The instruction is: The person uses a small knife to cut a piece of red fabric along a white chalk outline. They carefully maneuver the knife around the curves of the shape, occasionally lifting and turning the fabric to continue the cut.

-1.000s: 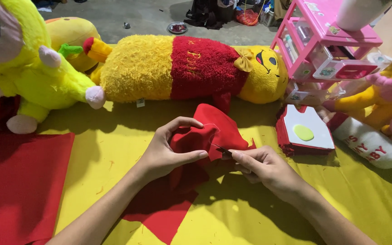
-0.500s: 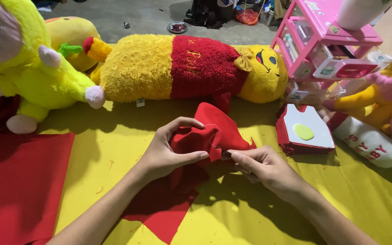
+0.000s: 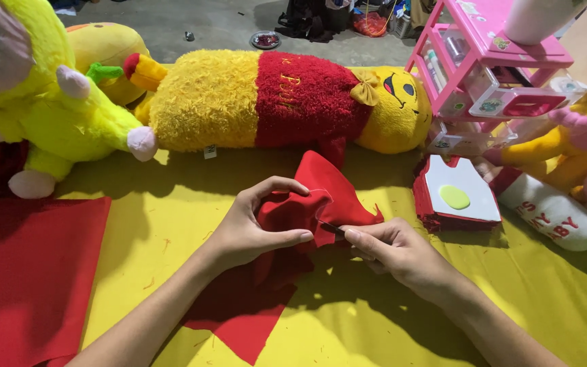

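A piece of red felt fabric (image 3: 327, 194) lies bunched up on a yellow cloth (image 3: 171, 224), and its lower part (image 3: 253, 306) is spread flat toward me. My left hand (image 3: 253, 228) grips the bunched part, thumb below and fingers curled over the top. My right hand (image 3: 395, 255) pinches a thin dark tool (image 3: 332, 228) whose tip meets the fabric's edge beside my left thumb. What kind of tool it is stays unclear.
A long yellow and red plush toy (image 3: 280, 98) lies across the back. A yellow-green plush (image 3: 42, 102) is at the left, and more red felt (image 3: 28, 278) lies below it. A stack of red pieces with a white template (image 3: 460, 194) and a pink plastic shelf (image 3: 497, 75) are at the right.
Both hands stay in nearly the same place. The raised fold of red fabric has lifted very slightly.
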